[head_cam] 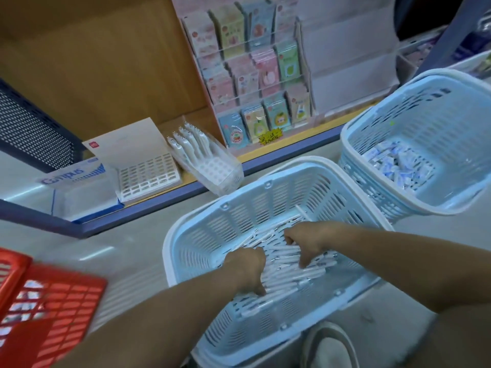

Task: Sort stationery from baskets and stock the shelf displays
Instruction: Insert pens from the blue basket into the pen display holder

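Sitting on pale floor (pixel 127 235) below the shelf (pixel 164 204), the basket (pixel 239 216) holds left hand (pixel 247 266) and right hand (pixel 308 241), fingers (pixel 305 257) curled round pens (pixel 287 276).

Stationery shop aisle, low wooden shelf (pixel 164 193) with a blue front edge, tiered clear rack (pixel 252 75) of pastel packaged pads, display tray of white pens (pixel 204 155), Campus-branded box (pixel 79 179), plastic shopping baskets of stock on the floor, two light blue (pixel 202 235) (pixel 451 123), one red (pixel 53 301).
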Demonstrator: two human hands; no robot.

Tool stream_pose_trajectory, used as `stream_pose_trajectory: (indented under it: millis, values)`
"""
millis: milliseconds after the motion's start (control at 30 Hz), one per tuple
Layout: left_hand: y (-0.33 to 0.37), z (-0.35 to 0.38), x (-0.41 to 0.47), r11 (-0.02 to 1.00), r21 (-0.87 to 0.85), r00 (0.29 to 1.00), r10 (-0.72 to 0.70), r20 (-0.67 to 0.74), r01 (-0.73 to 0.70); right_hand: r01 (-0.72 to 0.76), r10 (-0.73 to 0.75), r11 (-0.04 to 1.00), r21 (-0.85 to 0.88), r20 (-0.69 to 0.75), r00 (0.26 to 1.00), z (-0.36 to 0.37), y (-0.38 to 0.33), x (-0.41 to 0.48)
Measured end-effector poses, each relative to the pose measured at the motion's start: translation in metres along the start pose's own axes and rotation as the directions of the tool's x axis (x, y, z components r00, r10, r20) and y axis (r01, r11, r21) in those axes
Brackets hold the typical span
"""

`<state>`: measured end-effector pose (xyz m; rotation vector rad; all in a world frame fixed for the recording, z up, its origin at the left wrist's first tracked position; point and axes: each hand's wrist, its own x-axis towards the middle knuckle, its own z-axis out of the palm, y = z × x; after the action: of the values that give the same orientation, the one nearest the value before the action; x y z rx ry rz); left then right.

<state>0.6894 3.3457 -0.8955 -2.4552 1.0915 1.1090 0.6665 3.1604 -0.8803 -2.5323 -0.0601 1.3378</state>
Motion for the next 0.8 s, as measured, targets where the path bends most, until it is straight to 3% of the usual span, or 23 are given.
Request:
stream_pose_trajectory:
  millis: [233,433,500,567,667,800]
  values:
    - [-0.004,0.0,-0.004,0.99,0.076,0.992,0.119,0.046,-0.122,0.073,-0.061,0.985,-0.157,0.079,0.995,0.003,0.0,0.004]
    - [-0.013,-0.028,-0.006,0.975,-0.197,0.993,0.11,0.032,-0.102,0.058,-0.059,0.998,0.014,0.115,0.992,-0.019,0.009,-0.005]
    - [-0.01,-0.041,-0.016,0.937,-0.33,0.989,0.137,0.049,-0.114,0.075,-0.1,0.984,0.162,0.15,0.984,-0.03,0.011,-0.011]
    - [-0.006,-0.056,-0.03,0.873,-0.47,0.982,0.177,0.061,-0.128,0.097,-0.17,0.912,0.398,0.155,0.973,-0.039,0.012,-0.018]
    - [-0.002,-0.085,-0.059,0.779,-0.597,0.956,0.286,0.066,-0.192,0.198,-0.328,0.769,0.608,0.11,0.938,-0.049,0.009,-0.035]
    - [-0.013,-0.13,-0.096,0.588,-0.775,0.904,0.425,0.052,-0.232,0.284,-0.494,0.46,0.841,-0.023,0.869,-0.065,0.003,-0.06]
